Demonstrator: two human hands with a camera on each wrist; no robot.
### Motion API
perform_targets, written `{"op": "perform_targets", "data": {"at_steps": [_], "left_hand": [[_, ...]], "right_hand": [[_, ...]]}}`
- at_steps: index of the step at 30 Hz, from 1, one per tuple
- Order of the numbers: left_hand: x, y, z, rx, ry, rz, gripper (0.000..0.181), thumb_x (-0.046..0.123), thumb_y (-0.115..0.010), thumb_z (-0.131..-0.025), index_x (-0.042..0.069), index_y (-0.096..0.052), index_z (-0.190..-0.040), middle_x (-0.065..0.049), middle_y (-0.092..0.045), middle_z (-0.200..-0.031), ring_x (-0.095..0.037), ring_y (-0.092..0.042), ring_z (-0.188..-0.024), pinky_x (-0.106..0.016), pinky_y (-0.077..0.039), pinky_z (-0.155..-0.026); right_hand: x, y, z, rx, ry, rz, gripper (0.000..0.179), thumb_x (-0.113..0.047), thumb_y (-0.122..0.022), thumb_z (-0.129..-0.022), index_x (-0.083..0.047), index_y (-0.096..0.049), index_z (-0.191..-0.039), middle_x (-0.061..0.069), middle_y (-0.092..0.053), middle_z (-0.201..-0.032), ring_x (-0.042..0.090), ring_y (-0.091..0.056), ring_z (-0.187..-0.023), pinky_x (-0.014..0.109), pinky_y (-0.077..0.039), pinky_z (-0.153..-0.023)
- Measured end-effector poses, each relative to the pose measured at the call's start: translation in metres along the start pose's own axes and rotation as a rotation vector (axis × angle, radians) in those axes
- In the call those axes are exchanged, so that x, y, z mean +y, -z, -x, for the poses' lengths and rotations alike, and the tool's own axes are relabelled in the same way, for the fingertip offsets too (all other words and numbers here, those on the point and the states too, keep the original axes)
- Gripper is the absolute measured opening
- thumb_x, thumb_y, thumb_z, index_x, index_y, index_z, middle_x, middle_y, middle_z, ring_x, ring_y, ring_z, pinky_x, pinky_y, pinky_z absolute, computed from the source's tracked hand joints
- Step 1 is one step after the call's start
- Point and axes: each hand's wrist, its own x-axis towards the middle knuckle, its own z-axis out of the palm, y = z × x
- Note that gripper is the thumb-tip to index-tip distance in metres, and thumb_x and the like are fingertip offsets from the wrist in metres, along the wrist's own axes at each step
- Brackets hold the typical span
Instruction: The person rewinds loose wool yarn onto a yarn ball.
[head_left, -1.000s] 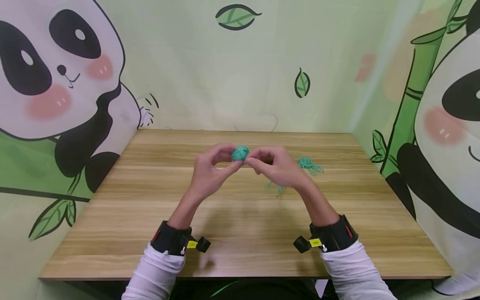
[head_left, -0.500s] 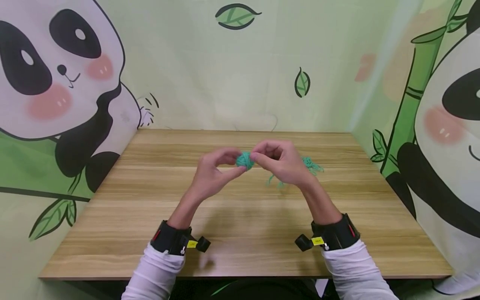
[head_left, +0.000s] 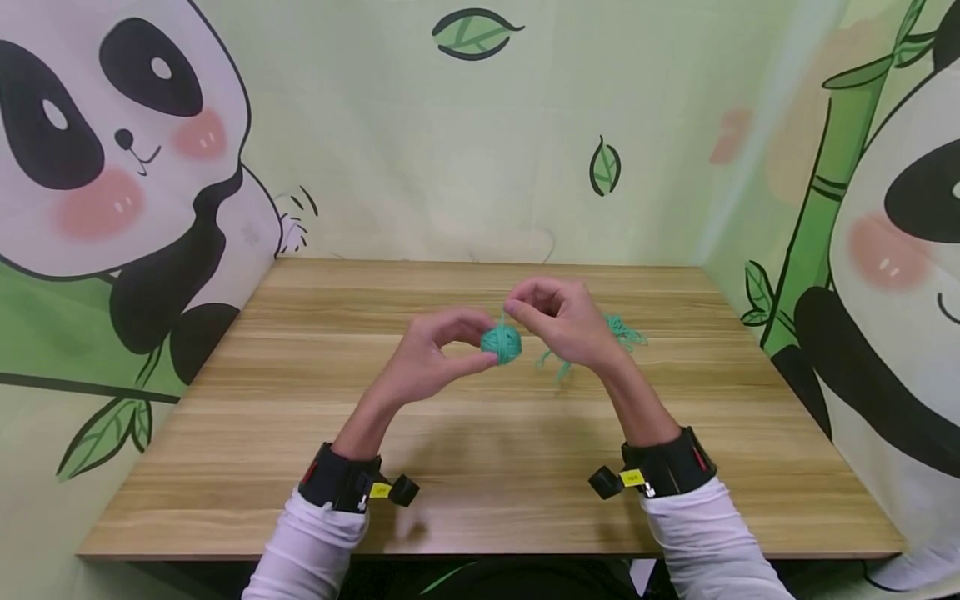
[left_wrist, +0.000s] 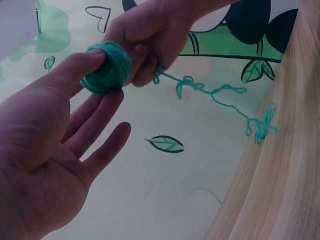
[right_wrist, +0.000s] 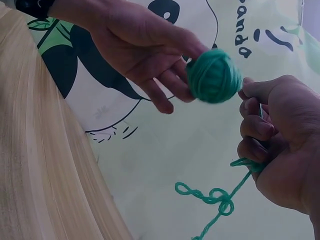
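Note:
A small green ball of yarn (head_left: pixel 501 343) is held above the table between the thumb and fingers of my left hand (head_left: pixel 437 357). In the left wrist view, the thumb presses one side of the yarn ball (left_wrist: pixel 107 68) and the outer fingers stretch away from it. My right hand (head_left: pixel 564 323) pinches the strand just above the ball, the strand running taut between them. In the right wrist view, the strand passes through the curled fingers of the right hand (right_wrist: pixel 285 135) and leaves below as a loose, looped tail (right_wrist: pixel 220 200).
A tangled heap of the same green yarn (head_left: pixel 624 331) lies on the wooden table (head_left: pixel 480 467), behind and right of my right hand. Looped yarn leads from that hand down to the heap. A panda-printed wall (head_left: pixel 390 150) stands behind the table.
The yarn ball and left hand have moved right and slightly toward me. My right hand has risen and drawn away from the ball, exposing a short length of strand between them.

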Motion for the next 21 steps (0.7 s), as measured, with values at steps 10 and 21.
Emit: {"op": "perform_targets", "data": {"at_steps": [10,21], "left_hand": [[0.014,0.001,0.000,-0.035,0.005,0.134,0.035,-0.011,-0.077,-0.085,-0.005,-0.068,-0.118,-0.013,-0.071,-0.109,-0.028,-0.070,-0.095,-0.038,-0.061,-0.084],[0.038,0.001,-0.001,-0.020,0.028,0.170,0.035,-0.016,-0.073,-0.085,-0.013,-0.064,-0.119,-0.013,-0.070,-0.111,-0.034,-0.068,-0.098,-0.034,-0.061,-0.085]], "right_hand": [[0.040,-0.002,-0.001,-0.060,-0.034,0.017,0.011,-0.001,-0.062,-0.102,0.005,-0.072,-0.104,0.007,-0.050,-0.068,0.015,-0.039,-0.054,0.020,-0.032,-0.049],[0.059,0.000,-0.002,-0.119,-0.101,0.031,0.019,-0.020,-0.060,-0.106,-0.008,-0.075,-0.104,0.007,-0.056,-0.070,0.017,-0.044,-0.055,0.020,-0.039,-0.050]]}}
